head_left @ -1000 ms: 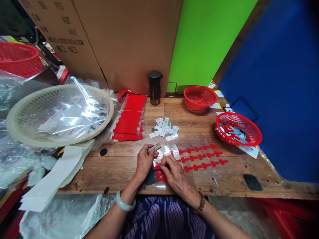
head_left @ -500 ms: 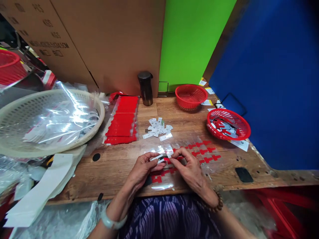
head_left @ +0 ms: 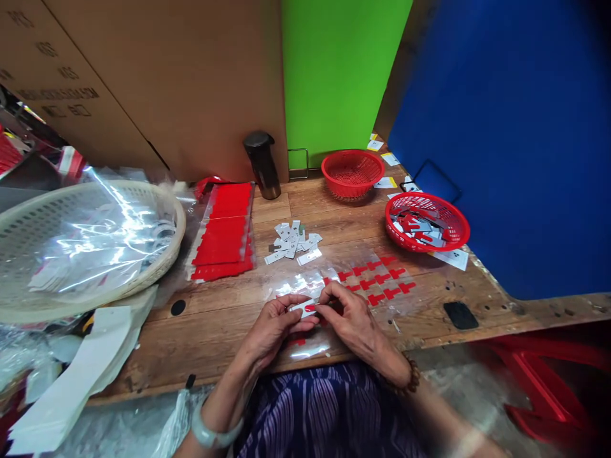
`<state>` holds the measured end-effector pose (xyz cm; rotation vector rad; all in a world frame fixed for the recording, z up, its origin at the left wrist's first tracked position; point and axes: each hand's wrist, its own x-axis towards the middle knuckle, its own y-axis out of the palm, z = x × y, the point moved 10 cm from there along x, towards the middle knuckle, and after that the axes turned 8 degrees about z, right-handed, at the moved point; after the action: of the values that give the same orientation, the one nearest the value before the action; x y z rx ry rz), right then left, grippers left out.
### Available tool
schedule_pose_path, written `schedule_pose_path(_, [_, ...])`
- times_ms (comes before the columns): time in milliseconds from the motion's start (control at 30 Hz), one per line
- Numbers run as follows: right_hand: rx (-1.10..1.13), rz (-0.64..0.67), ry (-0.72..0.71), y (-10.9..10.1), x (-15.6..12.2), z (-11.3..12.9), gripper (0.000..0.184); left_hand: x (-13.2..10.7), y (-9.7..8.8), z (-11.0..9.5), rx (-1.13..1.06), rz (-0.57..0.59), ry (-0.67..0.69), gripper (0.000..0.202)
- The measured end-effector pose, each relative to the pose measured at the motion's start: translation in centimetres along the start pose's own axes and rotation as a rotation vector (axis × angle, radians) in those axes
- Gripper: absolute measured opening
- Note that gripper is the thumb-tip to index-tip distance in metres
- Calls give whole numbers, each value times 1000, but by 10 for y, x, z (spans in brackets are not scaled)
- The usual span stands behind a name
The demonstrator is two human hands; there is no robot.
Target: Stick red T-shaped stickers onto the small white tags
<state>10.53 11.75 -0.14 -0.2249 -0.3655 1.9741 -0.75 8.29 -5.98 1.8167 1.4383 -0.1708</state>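
From the head camera, the worn wooden tabletop (head_left: 224,321) ran up to a wall of cardboard boxes (head_left: 167,83), with a green panel (head_left: 334,76) and a blue panel (head_left: 501,127) closing the right side. Near the front edge, the left hand (head_left: 274,321) pinched a small white tag (head_left: 301,308), and the right hand (head_left: 353,318) had its fingertips closed on the tag's red-marked end, just above a clear sheet (head_left: 377,280) of red T-shaped stickers. Behind lay a pile of white tags (head_left: 292,240) beside a stack of red sheets (head_left: 224,232). A dark canister (head_left: 262,164) stood at the boxes. An empty red basket (head_left: 352,172) and a filled red basket (head_left: 426,221) sat right, and a beige basket (head_left: 177,232) holding plastic sat left.
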Motion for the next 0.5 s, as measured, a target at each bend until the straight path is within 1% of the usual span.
schedule_pose_path(267, [10,0,4,-1,-1,-2,13,-1,1,-1,19,-20,-14,24])
schedule_pose_path(500, [7,6,20,0,0,-4,12,0,0,0,26,-12,-13,24])
